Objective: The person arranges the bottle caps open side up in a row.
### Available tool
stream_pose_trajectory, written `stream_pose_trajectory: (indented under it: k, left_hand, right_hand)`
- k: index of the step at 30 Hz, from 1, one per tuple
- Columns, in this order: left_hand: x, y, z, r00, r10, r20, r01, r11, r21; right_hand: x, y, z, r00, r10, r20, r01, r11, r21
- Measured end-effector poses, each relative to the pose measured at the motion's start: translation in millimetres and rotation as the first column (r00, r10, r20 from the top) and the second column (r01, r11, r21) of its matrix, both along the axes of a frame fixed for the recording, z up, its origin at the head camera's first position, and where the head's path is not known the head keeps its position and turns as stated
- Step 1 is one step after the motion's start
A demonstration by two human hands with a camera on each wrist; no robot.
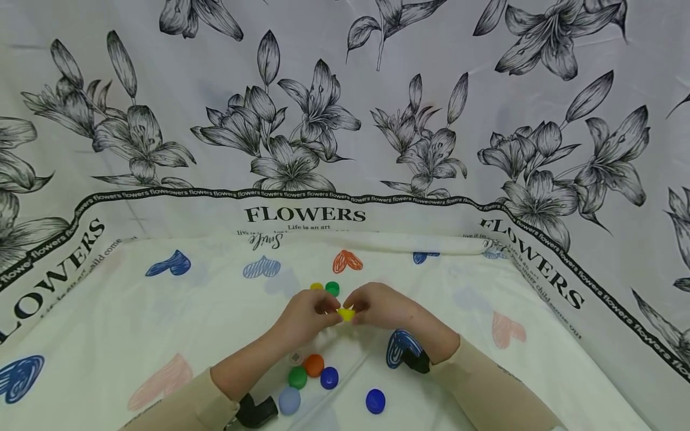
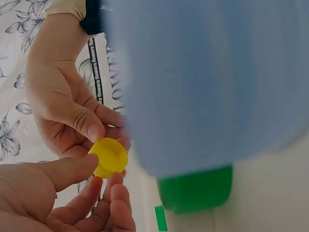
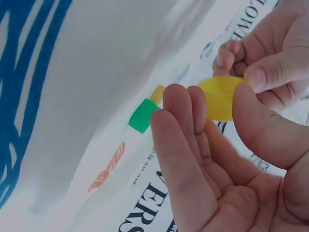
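A yellow bottle cap (image 1: pixel 347 314) is held up between the two hands, above the cloth. My left hand (image 1: pixel 307 314) pinches its left side with thumb and fingers. On the other side, my right hand (image 1: pixel 380 305) grips it between thumb and fingertips. The left wrist view shows the hollow inside of the yellow cap (image 2: pixel 110 157) between both thumbs. Its ridged side wall (image 3: pixel 219 104) appears in the right wrist view. Just beyond the hands lie a green cap (image 1: pixel 332 289) and another yellow cap (image 1: pixel 316 287), partly hidden by the left hand.
Nearer the body sit an orange cap (image 1: pixel 314 365), a green cap (image 1: pixel 297 378), a blue cap (image 1: pixel 329 378), a light blue cap (image 1: pixel 289 401) and a pale cap (image 1: pixel 295 358). Another blue cap (image 1: pixel 375 401) lies apart, to the right. A flower-printed curtain (image 1: pixel 366 149) hangs behind.
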State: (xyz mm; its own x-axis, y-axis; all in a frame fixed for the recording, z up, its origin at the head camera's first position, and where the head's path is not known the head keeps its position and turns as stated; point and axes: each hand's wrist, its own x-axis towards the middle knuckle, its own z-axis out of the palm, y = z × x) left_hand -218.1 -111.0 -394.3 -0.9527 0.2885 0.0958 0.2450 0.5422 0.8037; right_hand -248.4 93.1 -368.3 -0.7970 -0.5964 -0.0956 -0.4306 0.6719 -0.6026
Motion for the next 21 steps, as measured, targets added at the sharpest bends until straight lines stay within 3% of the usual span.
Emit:
stream_pose_trajectory:
  k: [3,8,16,21]
  left_hand:
    - [-2.3,-1,-1.1,0.999,0.018,-0.031,-0.017,0.999,0.033]
    - [-5.7,-2,-2.0,0.999,0.032,-0.025,-0.030,0.996,0.086]
    - [-9.4,0,-2.9,0.993,0.112,0.042,-0.117,0.978,0.175]
    - [-11.1,0,-3.4,0.990,0.112,0.083,-0.128,0.966,0.226]
  right_hand:
    - [-1.9,0,0.3,0.998,-0.044,0.032,0.046,0.997,-0.055]
    - [-4.4,2,-0.2,0.992,-0.093,0.087,0.104,0.986,-0.134]
    - [-11.5,4,-1.1,0.980,-0.142,0.139,0.172,0.957,-0.235]
    - [-15.5,5,-1.6,0.969,-0.196,0.149,0.228,0.940,-0.252]
